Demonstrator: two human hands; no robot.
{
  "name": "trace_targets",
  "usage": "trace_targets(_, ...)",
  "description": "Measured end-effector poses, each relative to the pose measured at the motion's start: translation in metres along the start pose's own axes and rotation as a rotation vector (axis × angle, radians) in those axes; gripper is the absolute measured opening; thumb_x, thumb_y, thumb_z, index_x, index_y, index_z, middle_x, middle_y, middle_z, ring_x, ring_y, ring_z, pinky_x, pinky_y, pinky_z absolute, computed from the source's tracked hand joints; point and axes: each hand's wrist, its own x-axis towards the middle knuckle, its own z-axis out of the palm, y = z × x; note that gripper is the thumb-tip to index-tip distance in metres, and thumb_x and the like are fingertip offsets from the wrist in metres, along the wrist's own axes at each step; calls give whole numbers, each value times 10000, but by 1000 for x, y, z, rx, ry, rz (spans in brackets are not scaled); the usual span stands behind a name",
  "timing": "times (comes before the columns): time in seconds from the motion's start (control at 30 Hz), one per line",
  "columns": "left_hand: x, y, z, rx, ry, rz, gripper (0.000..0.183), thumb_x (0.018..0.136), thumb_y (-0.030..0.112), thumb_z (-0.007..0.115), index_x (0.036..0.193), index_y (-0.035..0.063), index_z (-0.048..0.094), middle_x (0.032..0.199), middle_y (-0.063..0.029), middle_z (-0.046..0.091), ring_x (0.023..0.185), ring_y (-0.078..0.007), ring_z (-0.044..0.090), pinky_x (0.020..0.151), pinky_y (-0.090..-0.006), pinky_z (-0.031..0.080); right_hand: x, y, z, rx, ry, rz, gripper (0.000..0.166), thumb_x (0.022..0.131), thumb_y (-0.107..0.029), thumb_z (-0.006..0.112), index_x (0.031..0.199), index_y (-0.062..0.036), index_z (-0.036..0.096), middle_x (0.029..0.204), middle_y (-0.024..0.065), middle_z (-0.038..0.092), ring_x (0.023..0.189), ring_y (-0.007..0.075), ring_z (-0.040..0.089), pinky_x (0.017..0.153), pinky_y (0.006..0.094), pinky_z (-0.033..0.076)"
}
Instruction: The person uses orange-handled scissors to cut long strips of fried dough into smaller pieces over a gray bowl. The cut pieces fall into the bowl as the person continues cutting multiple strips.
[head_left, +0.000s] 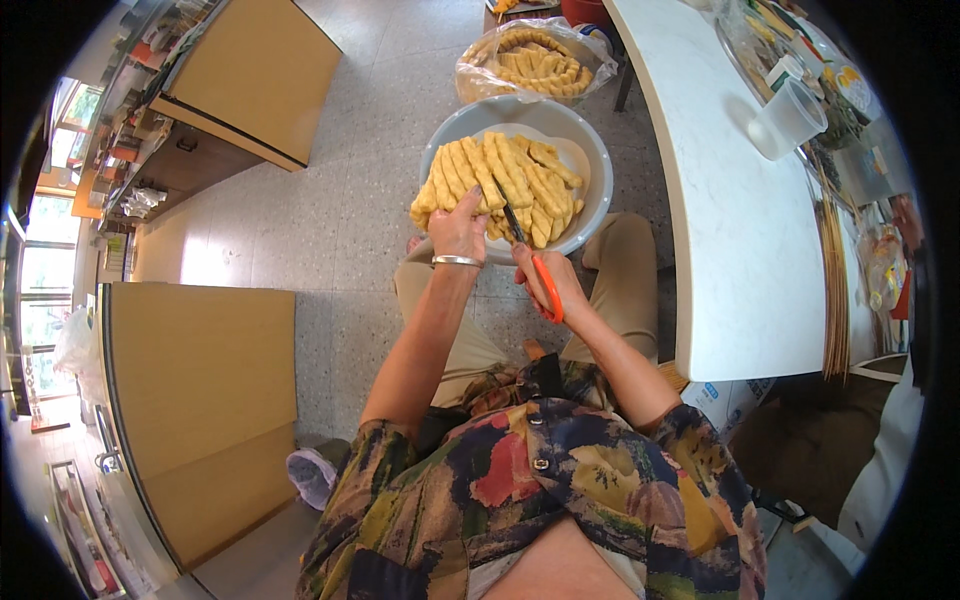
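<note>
My left hand (459, 228) grips a bunch of yellow-brown fried dough-like strips (455, 169) joined side by side, held over a grey plastic basin (602, 180). With my right hand (551, 281) I hold scissors with orange handles (550, 289); their dark blades point up and left against the strips, one blade partly hidden among them. More loose cut strips (551, 191) lie heaped in the basin below and to the right of the held bunch. The basin stands between my knees.
Beyond the basin is a clear plastic bag (536, 64) of similar pieces. At the right, a white table (720, 300) carries a clear plastic cup (793, 120) and a bundle of thin wooden sticks (832, 292). Tan cabinets (202, 367) stand at the left.
</note>
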Motion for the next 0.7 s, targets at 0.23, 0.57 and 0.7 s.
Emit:
trace_targets(0.23, -10, -6, 4, 30, -42, -22, 351, 771, -51, 592, 1099, -16, 471, 1029, -105, 578, 914, -226, 586, 766, -375, 502, 19, 16, -1, -29, 48, -123, 683, 842, -610, 359, 636, 11, 553, 449, 113, 477, 493, 244, 563, 531, 357, 433)
trace_targets(0.57, -11, 2, 8, 56, -49, -26, 263, 782, -26, 595, 1028, -50, 506, 1004, -93, 587, 882, -209, 592, 748, -339, 503, 18, -12, 2, 158, -8, 23, 706, 827, -640, 361, 619, 15, 528, 432, 47, 442, 327, 160, 457, 325, 285, 352)
trace_targets(0.7, -11, 3, -10, 1243, -241, 253, 247, 747, 88, 614, 971, -12, 587, 899, -117, 621, 809, -220, 596, 710, -329, 485, 22, -7, 3, 271, -16, 130, 649, 830, -638, 349, 686, -26, 506, 463, 16, 415, 354, 123, 419, 338, 265, 355)
